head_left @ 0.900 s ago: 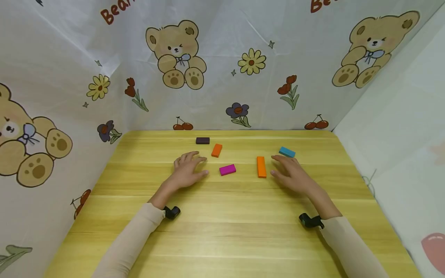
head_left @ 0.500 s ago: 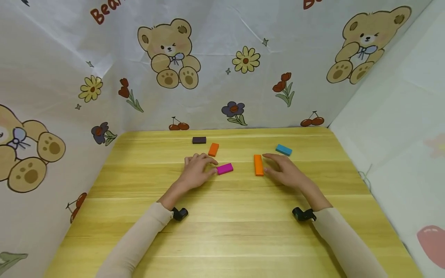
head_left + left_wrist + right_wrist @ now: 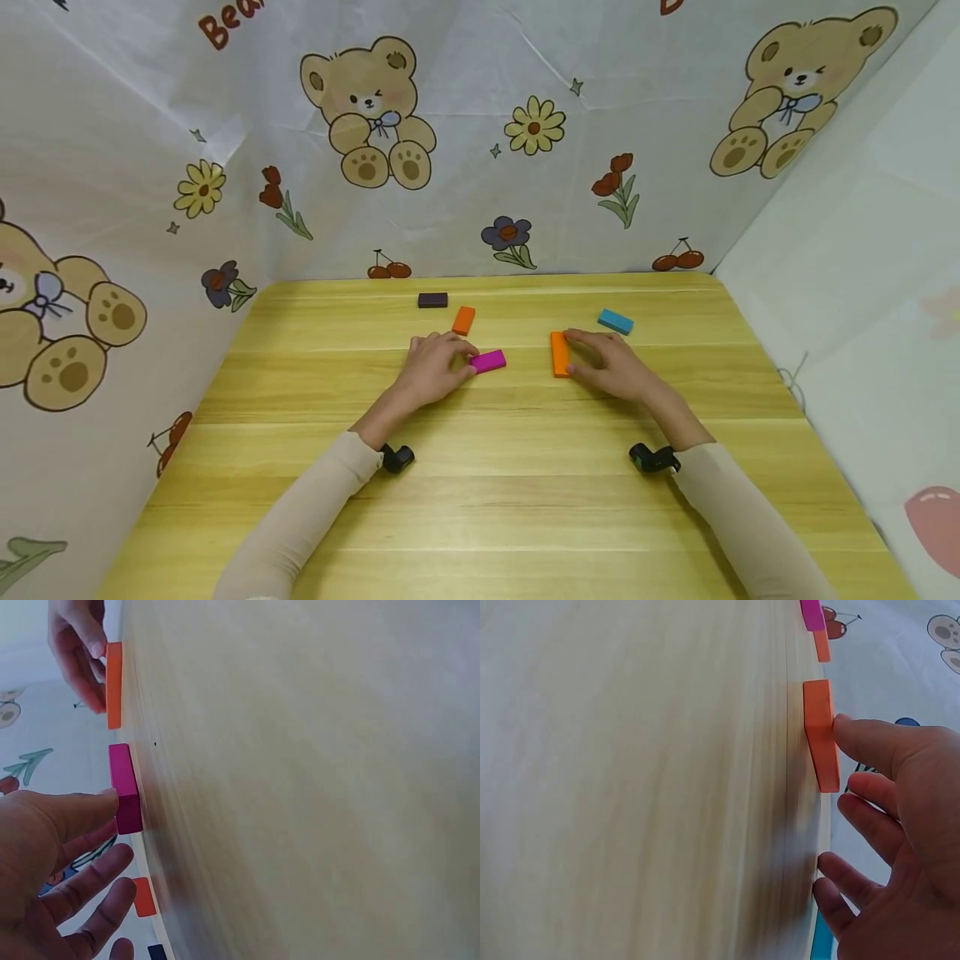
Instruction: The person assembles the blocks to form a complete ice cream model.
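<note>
My left hand (image 3: 433, 368) is at the left end of a magenta block (image 3: 490, 361) lying flat on the table. Its thumb and index finger pinch that end, the other fingers spread loosely in the left wrist view. My right hand (image 3: 613, 367) is at the right side of a longer orange block (image 3: 559, 355). In the right wrist view the thumb touches this orange block (image 3: 821, 735), while the remaining fingers stay loosely extended. A smaller orange-red block (image 3: 464, 321) lies just beyond my left fingers. Behind my right hand lies a blue block (image 3: 616, 322).
A dark block (image 3: 432, 300) lies near the back edge of the wooden table (image 3: 480, 500). A white sheet (image 3: 465, 100) printed with bears and flowers hangs along the back and left. A plain white side (image 3: 825, 275) bounds the right.
My left hand has moved right and reached the magenta block, its thumb and index finger closing on the end. My right hand has moved left to touch the long orange block. The view shifted slightly.
</note>
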Tool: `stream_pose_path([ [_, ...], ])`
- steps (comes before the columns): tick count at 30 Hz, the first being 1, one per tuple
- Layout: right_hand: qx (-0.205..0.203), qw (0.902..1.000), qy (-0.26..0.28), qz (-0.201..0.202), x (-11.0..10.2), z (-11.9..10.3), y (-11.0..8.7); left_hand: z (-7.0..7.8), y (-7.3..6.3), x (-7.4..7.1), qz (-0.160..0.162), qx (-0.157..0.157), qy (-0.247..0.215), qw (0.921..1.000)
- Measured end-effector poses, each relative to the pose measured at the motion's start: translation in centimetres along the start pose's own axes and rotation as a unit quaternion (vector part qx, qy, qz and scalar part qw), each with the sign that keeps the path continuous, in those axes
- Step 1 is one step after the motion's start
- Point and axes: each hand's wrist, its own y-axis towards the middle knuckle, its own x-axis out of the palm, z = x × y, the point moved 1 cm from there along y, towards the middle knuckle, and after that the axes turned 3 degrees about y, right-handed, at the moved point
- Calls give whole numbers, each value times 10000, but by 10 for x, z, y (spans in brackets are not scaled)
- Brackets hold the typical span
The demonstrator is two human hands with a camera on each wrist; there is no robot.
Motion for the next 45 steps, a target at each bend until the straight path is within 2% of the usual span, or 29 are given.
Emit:
stream_pose_path([
  [7,79,9999,-63,-59,1,-1,-2,2,1,2,17,123,-69,9999],
  [21,280,9995,-164,-6,2,-5,-2,3,6,1,11,135,-35,9999],
  [30,229,9996,-153,75,8,-6,-6,1,9,0,-128,158,-19,9998],
  [37,204,9996,-143,160,10,-11,-12,1,16,0,-180,288,-60,9994],
  [45,94,9997,-226,96,15,-19,-16,-1,24,0,-311,220,-151,9992],
])
